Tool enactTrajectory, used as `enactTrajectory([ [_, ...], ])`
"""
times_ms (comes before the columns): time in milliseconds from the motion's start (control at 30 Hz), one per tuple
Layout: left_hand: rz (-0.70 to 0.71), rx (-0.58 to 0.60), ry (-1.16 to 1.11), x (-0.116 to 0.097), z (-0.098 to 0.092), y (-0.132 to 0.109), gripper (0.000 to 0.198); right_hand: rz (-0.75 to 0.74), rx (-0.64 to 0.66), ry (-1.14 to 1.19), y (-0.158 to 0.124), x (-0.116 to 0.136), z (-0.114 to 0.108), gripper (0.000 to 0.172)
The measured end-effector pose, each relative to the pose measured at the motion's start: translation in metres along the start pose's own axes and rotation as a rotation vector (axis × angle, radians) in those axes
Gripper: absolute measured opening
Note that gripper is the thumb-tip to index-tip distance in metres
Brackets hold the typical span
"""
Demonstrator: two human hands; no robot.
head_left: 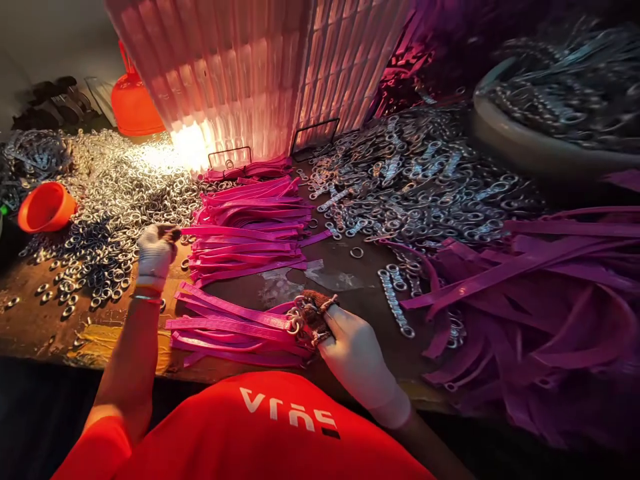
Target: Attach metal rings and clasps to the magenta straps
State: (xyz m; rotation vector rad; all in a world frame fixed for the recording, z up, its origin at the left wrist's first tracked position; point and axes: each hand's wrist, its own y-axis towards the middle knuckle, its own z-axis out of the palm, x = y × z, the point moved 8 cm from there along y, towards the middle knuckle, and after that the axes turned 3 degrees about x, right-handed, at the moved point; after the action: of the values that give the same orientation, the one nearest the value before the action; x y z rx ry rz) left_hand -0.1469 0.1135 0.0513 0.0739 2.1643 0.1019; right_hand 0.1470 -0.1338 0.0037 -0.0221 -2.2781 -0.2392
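My left hand [154, 257], in a white glove with dark fingertips, is closed on the left end of a pink strap [235, 233] in the middle stack. My right hand [357, 350], gloved in white with worn brown finger covers, is closed at the right end of the nearer bundle of pink straps [220, 325]. Metal rings [296, 323] show at its fingertips; the fingers hide part of what they grip. The nearer straps lie side by side along the table's front edge.
Loose metal rings [115, 193] are heaped at left, beside an orange cup [47, 208]. Linked metal pieces [400, 173] spread at back right, below a large basin [500, 123]. Purple-pink straps [545, 300] pile up at right. A lamp [135, 103] hangs before a corrugated panel [240, 73].
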Motion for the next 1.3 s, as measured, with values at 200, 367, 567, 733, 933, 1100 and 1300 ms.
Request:
enactTrajectory([
  [200,0.267,0.052,-0.744,-0.097,-0.048,-0.058,0.009,-0.063,-0.033,0.081,-0.005,0.004,-0.011,0.048],
  [367,0.017,0.788,-0.468,-0.104,0.073,-0.136,0.030,-0.217,-0.031,0.080,0.010,0.041,-0.015,0.046],
  [567,-0.189,1.128,-0.603,-0.057,0.150,-0.186,0.045,-0.168,0.088,-0.233,0.012,0.047,-0.007,0.023],
  [733,-0.223,1.095,-0.497,-0.049,0.146,-0.185,0.040,-0.091,0.252,-0.486,0.012,0.042,0.009,0.016],
  [933,-0.239,1.007,-0.369,-0.051,0.145,-0.189,0.034,-0.121,0.296,-0.670,0.017,0.052,0.022,0.012],
  [1100,0.083,0.930,-0.040,-0.057,0.146,-0.189,0.012,-0.211,0.246,-0.772,0.012,0.053,0.034,0.021],
  [1300,0.011,0.974,-0.126,-0.036,0.147,-0.190,0.019,-0.131,0.284,-0.625,0.009,0.043,0.035,0.020],
])
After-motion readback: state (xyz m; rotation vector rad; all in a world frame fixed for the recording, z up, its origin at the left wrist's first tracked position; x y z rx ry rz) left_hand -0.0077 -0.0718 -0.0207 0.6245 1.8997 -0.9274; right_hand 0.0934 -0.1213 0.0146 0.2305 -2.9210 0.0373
